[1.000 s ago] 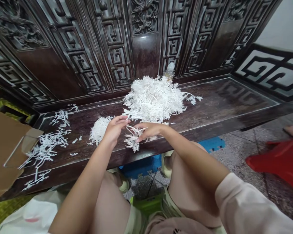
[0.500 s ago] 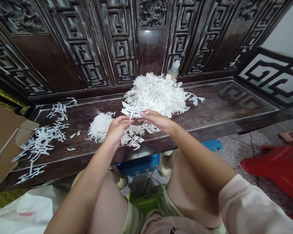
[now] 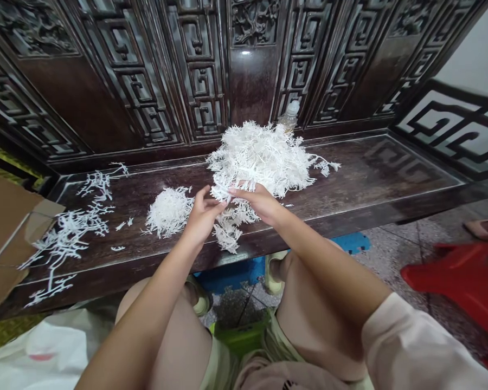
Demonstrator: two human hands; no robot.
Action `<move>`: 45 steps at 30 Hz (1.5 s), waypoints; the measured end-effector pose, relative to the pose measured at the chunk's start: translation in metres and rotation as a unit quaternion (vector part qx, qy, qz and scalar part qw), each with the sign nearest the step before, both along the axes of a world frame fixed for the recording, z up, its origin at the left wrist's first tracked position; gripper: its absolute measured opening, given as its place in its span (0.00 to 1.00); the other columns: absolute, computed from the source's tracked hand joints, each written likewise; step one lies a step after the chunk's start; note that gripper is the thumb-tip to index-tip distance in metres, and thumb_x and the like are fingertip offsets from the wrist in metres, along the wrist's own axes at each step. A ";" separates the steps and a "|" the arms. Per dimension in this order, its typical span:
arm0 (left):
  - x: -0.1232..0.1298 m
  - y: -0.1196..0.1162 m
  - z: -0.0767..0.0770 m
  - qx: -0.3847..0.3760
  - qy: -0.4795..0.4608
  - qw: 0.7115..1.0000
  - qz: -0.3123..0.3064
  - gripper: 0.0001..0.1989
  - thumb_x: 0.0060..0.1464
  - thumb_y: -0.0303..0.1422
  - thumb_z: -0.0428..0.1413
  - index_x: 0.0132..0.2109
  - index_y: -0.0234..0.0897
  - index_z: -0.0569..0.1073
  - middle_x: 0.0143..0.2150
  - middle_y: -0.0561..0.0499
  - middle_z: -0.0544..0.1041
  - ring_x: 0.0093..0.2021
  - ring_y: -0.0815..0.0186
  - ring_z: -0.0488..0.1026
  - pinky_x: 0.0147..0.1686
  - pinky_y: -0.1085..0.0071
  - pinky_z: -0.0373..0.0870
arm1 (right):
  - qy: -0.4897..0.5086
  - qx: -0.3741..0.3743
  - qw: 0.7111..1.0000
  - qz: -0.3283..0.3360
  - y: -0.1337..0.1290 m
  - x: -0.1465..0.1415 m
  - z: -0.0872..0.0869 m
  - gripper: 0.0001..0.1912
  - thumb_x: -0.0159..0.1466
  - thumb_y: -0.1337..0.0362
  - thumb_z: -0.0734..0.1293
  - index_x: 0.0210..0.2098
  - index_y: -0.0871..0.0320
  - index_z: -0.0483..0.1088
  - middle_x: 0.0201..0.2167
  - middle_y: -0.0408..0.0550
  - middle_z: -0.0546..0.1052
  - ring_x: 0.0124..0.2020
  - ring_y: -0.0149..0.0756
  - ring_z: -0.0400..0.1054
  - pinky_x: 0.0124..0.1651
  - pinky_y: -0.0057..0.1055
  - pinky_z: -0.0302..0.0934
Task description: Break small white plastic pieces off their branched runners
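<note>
Both hands meet over the front of the dark wooden bench [image 3: 370,181]. My left hand [image 3: 204,215] pinches a white branching piece [image 3: 220,188] between thumb and fingers. From the right, my right hand [image 3: 257,201] grips the same piece close to the left fingertips. Right behind them rises a large heap of white branching pieces [image 3: 264,154]. A smaller white bundle [image 3: 168,211] lies left of my left hand. More white strands [image 3: 228,234] hang below the hands at the bench's front edge.
Loose white sprigs [image 3: 71,233] lie at the left beside a cardboard box [image 3: 8,233]. A clear bottle [image 3: 289,116] stands behind the heap. Carved panels [image 3: 252,81] back the bench. A red stool [image 3: 455,276] is at the right, a white bag [image 3: 44,346] at lower left.
My left hand has moved slightly right, with its index finger now raised and bent. The held white piece has turned and shifted, and the strands beneath the hands have moved a little right.
</note>
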State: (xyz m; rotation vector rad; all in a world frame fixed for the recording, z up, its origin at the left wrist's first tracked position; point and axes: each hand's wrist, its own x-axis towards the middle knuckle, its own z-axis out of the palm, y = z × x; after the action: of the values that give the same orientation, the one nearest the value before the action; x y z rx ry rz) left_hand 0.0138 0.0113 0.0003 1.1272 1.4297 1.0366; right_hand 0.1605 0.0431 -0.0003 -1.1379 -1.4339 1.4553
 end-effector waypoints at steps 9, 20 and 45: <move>-0.006 0.000 0.004 0.081 -0.018 0.994 -0.071 0.15 0.40 0.36 0.58 0.37 0.35 0.68 0.32 0.51 0.71 0.35 0.68 0.67 0.38 0.70 0.63 | 0.052 -0.013 0.999 -0.003 0.003 0.003 -0.008 0.21 0.51 0.51 0.65 0.38 0.59 0.65 0.42 0.52 0.71 0.45 0.38 0.64 0.50 0.36 0.57; -0.011 -0.001 0.014 0.092 0.031 0.980 -0.176 0.13 0.49 0.42 0.50 0.27 0.37 0.65 0.25 0.55 0.65 0.30 0.70 0.63 0.35 0.73 0.58 | 0.051 -0.039 0.998 -0.017 -0.001 0.008 0.007 0.19 0.53 0.53 0.63 0.39 0.59 0.65 0.45 0.52 0.69 0.47 0.39 0.62 0.48 0.36 0.58; -0.004 -0.001 0.000 0.062 0.101 0.988 -0.104 0.17 0.45 0.46 0.51 0.23 0.36 0.69 0.21 0.54 0.65 0.25 0.70 0.60 0.28 0.73 0.55 | -0.107 0.086 0.990 0.020 -0.004 0.013 0.011 0.11 0.52 0.57 0.64 0.31 0.55 0.59 0.21 0.39 0.67 0.27 0.32 0.63 0.40 0.34 0.55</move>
State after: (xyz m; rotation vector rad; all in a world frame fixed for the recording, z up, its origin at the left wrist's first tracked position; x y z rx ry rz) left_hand 0.0098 0.0100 0.0007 1.4738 1.3821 0.8935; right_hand 0.1735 0.0394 0.0104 -1.1900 -1.7035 1.2384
